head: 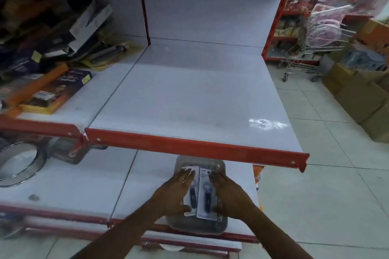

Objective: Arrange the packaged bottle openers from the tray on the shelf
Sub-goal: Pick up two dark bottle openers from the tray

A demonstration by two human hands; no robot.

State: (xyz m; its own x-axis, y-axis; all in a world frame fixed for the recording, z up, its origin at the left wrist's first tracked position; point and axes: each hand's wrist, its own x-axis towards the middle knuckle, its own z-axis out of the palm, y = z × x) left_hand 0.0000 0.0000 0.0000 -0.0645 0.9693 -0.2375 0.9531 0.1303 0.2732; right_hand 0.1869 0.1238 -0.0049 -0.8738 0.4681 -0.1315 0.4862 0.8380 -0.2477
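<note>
A grey tray [200, 228] sits on the lower shelf [84, 185], partly tucked under the red front lip of the upper shelf [189, 94]. On the tray lie two packaged bottle openers [207, 193], side by side on white cards, each with a dark handle showing.

The person's left hand [174, 193] lies flat on the left-hand package, fingers [186, 175] stretched toward the far end of the tray and the thumb curled at the card's near edge. The right hand [229, 192] is spread along the outer edge of the right-hand package, its fingers also extended, thumb at the near corner. Both hands are open and pressing on or bracketing the packs; whether either pack is actually gripped I cannot tell.

The upper shelf above the tray is a bare white surface. To the left of the tray, on the same lower shelf, stands a round metal sieve [19, 164]. Up and left of the tray, on the neighbouring upper bay, is a heap of boxed goods [52, 27]. Far right of the tray, on the tiled floor [336, 195], are cardboard boxes [357, 94] and a wire trolley [305, 61].
</note>
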